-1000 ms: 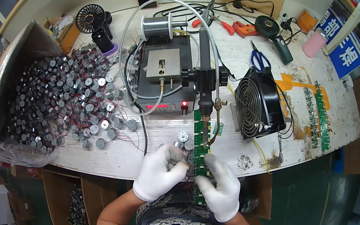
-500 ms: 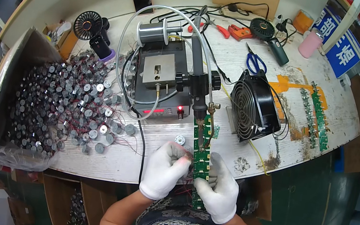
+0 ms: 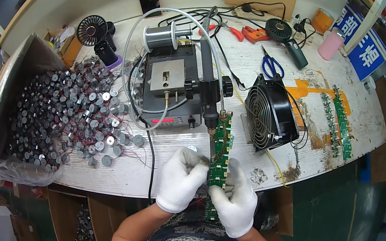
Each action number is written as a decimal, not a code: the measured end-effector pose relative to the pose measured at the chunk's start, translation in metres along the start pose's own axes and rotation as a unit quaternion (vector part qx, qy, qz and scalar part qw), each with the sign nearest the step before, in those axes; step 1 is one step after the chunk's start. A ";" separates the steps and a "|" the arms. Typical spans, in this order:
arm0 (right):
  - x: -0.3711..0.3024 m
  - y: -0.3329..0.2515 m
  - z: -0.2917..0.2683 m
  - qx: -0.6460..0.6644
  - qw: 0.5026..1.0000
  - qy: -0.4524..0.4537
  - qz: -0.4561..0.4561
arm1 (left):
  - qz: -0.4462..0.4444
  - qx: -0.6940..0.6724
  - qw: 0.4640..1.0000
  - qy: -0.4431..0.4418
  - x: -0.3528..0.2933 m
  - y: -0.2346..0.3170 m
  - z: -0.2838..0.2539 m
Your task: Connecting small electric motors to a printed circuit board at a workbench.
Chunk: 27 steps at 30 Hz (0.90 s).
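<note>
A long green circuit board strip (image 3: 218, 175) stands lengthwise before me, its near end over my lap. My right hand (image 3: 234, 203), in a white glove, grips its right edge with thumb and fingers. On the left side, my gloved left hand (image 3: 180, 181) is closed in a pinch against the board's edge; whatever lies between its fingertips is too small to make out. Just above these fingertips, the soldering iron (image 3: 212, 116) in its stand points down at the board, with a thin solder feed tube beside it. A small round motor (image 3: 192, 148) shows partly behind my left hand.
A big heap of small motors with red wires (image 3: 97, 120) spills from a box at the left. The soldering station (image 3: 173, 87) with a solder spool (image 3: 160, 37) stands behind the iron. A black fan (image 3: 272, 115) is right of the board; more boards (image 3: 341, 124) lie far right.
The board has slid a little away from me under the iron. My left hand has come closer to the board's edge and covers more of the small motor. The station's red knob light is out.
</note>
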State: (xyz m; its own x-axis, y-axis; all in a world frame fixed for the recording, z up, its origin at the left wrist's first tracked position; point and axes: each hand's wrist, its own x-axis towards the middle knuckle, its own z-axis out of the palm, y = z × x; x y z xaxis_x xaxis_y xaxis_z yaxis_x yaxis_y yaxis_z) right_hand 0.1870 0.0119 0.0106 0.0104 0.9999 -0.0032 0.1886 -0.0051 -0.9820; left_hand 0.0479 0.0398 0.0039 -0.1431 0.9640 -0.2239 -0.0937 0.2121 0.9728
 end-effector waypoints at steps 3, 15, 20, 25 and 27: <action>0.001 0.000 -0.001 0.005 1.000 -0.002 0.004 | 0.030 0.020 0.999 0.002 0.000 0.001 0.002; -0.002 0.010 0.002 -0.022 0.999 0.016 -0.035 | 0.060 0.025 0.998 0.006 -0.004 -0.006 0.001; -0.002 0.006 0.000 -0.025 1.000 0.001 -0.004 | 0.055 0.055 0.997 0.007 -0.003 -0.007 -0.002; -0.003 0.005 -0.002 -0.023 1.000 -0.001 -0.001 | 0.056 0.092 0.994 -0.011 -0.001 0.001 -0.005; -0.004 0.005 -0.003 -0.024 1.000 -0.003 -0.003 | 0.050 0.112 0.992 -0.037 0.002 -0.002 -0.009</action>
State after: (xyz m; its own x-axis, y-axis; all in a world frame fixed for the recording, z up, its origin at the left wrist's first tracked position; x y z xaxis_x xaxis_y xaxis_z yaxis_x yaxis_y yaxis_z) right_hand 0.1908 0.0077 0.0061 0.0040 1.0000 0.0015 0.2356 0.0006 -0.9719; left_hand 0.0388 0.0400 0.0014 -0.0678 0.9893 -0.1294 0.1400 0.1378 0.9805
